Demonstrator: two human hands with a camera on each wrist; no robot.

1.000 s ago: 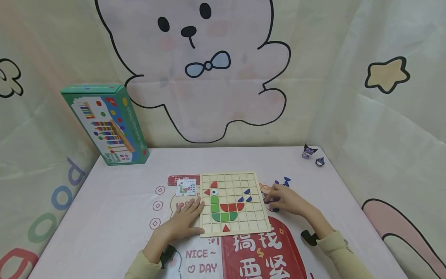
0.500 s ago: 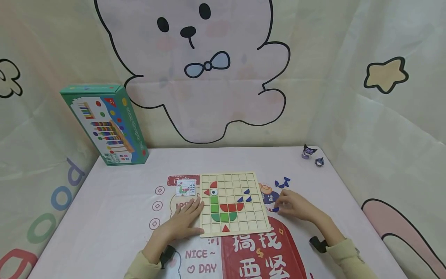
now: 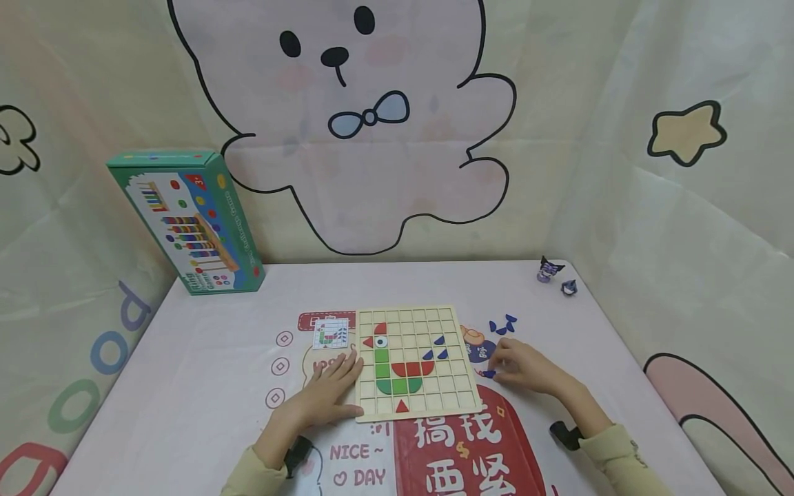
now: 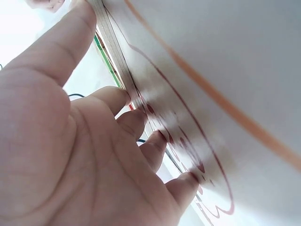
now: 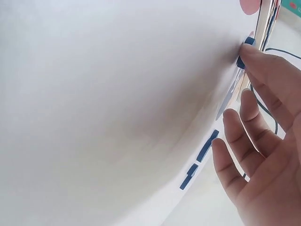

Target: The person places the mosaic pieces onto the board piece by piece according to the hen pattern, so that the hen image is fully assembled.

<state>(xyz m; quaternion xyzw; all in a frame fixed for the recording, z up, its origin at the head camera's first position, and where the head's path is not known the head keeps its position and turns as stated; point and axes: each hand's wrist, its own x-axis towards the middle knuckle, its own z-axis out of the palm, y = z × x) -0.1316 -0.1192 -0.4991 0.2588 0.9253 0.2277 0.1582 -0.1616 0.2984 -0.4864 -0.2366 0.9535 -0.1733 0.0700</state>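
Note:
A wooden grid board (image 3: pixel 459 396) lies on the table, carrying a bird-like figure of red, green and blue pieces with a round eye piece (image 3: pixel 381 341). My left hand (image 3: pixel 325 393) rests flat with fingers spread, fingertips at the board's left edge; the left wrist view shows thumb and fingers along that edge. Beside the board's right edge my right hand (image 3: pixel 527 365) pinches a small blue puzzle piece (image 3: pixel 488 374) at table level. In the right wrist view the thumb tip lies against this blue piece (image 5: pixel 246 52), the other fingers loosely bent and the index fingertip hidden.
Several loose blue pieces (image 3: pixel 505 324) lie beyond my right hand. A pattern card (image 3: pixel 331 333) lies left of the board. A green box (image 3: pixel 192 227) stands at the back left; two small purple figures (image 3: pixel 549 270) sit at the back right corner.
My right hand has drawn back to the right from beside the board, uncovering the printed cloth. The blue piece at its fingertips shows more now. My left hand has stayed put.

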